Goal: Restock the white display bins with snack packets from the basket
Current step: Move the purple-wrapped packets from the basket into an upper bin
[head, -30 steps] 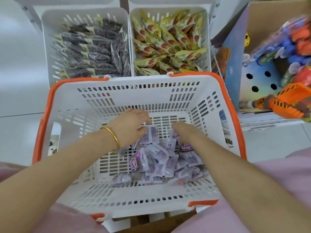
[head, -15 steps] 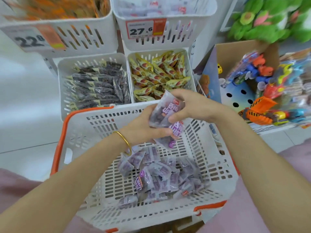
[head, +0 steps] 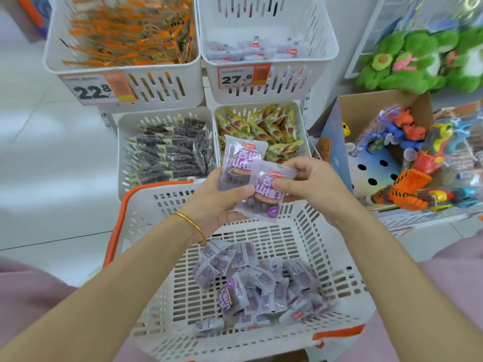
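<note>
Nearest to me, at the bottom of the frame, the white basket [head: 337, 257] with the orange rim sits between my pink-clad knees [head: 26, 296]. A loose pile of purple snack packets [head: 256, 288] lies on its slotted floor, towards the lower right.

Above the basket's far edge, at mid-frame, I hold two of these packets. My left hand [head: 214, 202], with a gold bangle [head: 189, 223] on the wrist, grips the rear packet [head: 239, 160]: fingers behind it, thumb pressed on its front. That packet stands upright. My right hand [head: 311, 184] pinches the top edge of the front packet [head: 266, 194] between thumb and fingers. This one tilts a little, overlaps the rear packet, and its lower end lies against my left palm.

Just beyond the basket are two white display bins side by side. The lower left bin [head: 122, 142] holds dark packets [head: 170, 155]; the lower right bin [head: 304, 126] holds yellow packets [head: 266, 126].

Farther up, the upper left bin [head: 167, 84] is full of orange packets [head: 130, 32] and carries a price tag [head: 96, 90] reading 22.8. The upper right bin [head: 295, 77] holds a low layer of pale purple packets [head: 256, 50] like mine, with a tag [head: 243, 77] reading 27.6.

At the right edge, a cardboard box [head: 366, 108] holds bright plastic toys [head: 407, 142], and green plush toys [head: 418, 61] sit above it.
</note>
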{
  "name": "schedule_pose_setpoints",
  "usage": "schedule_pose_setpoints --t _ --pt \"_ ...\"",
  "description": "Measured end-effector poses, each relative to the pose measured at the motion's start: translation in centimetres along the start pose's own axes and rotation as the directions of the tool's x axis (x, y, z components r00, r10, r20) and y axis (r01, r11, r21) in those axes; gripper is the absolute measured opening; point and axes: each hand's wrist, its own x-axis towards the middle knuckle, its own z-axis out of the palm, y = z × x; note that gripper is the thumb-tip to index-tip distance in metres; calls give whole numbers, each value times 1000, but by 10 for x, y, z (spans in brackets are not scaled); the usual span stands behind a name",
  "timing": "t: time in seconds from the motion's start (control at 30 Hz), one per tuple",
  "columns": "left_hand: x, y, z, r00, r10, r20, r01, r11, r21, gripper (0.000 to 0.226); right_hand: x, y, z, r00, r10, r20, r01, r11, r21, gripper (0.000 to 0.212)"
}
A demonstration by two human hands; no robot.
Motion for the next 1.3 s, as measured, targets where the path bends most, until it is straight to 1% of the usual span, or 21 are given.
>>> schedule_pose_setpoints --t 0.1,0.17,0.27,0.33,0.4,0.47,0.5,0.57,0.63,0.7,0.73,0.8,0.83,0.9,0.93,1.0,1.03,1.1,1.17,1.23,1.3 --pt "-2 5 -2 1000 -11 -3 11 999 -44 67 0 -5 -16 997 -27 -72 32 997 69 14" --pt "-4 9 1 999 -29 26 30 998 -47 67 1 -7 -20 996 -54 -75 62 992 106 15" --pt "-5 11 7 996 -55 71 53 998 25 64 2 -10 -13 991 -108 -74 118 981 152 17" --pt "-4 9 12 997 -37 61 32 996 87 54 3 -9 -4 988 -120 -92 136 973 186 17" --pt "-2 9 15 1000 -1 18 -2 986 164 41 5 -7 2 979 -156 -130 171 979 114 21" --pt "3 10 15 1000 23 -10 -20 978 206 35 11 -8 1 977 -172 -125 180 982 59 31" --pt "5 13 14 999 34 -8 -31 977 213 36 15 -13 0 985 -157 -75 165 980 108 36" --pt "10 25 12 998 62 19 -65 966 251 40 25 -27 -9 989 -112 97 89 971 220 56" --pt "18 43 7 993 101 54 -112 946 304 45 39 -47 -19 957 -43 286 -21 975 219 74" --pt "28 67 1 989 140 52 -149 913 381 46 56 -72 -24 916 -41 399 -13 991 131 69" --pt "35 81 -2 984 175 39 -174 883 435 46 68 -85 -25 914 -66 399 25 994 107 63" --pt "46 109 -6 959 284 -9 -225 779 585 58 90 -108 -25 933 -135 333 96 987 129 57" --pt "54 124 -8 932 362 -28 -254 705 662 67 103 -122 -26 944 -173 280 139 981 137 59" --pt "70 149 -15 851 523 -54 -298 564 770 83 132 -148 -30 958 -247 145 234 967 98 63" --pt "80 160 -21 796 602 -60 -309 491 815 87 148 -159 -31 955 -287 73 283 957 59 59" --pt "100 175 -35 701 712 -33 -228 268 936 85 184 -177 -34 927 -372 -53 368 927 -64 48" --pt "109 180 -42 685 728 -3 -156 151 976 82 204 -183 -32 907 -410 -97 395 907 -143 46" --pt "122 182 -54 711 701 57 -60 -20 998 76 245 -190 -26 870 -475 -131 407 843 -351 45" --pt "131 182 -59 745 662 82 7 -129 992 75 286 -187 -18 851 -517 -89 382 727 -571 46" --pt "136 178 -61 760 645 75 69 -196 978 81 320 -177 -7 870 -493 -14 343 624 -702 49" --pt "139 177 -62 757 649 77 97 -228 969 83 339 -165 1 917 -393 71 314 597 -738 55"
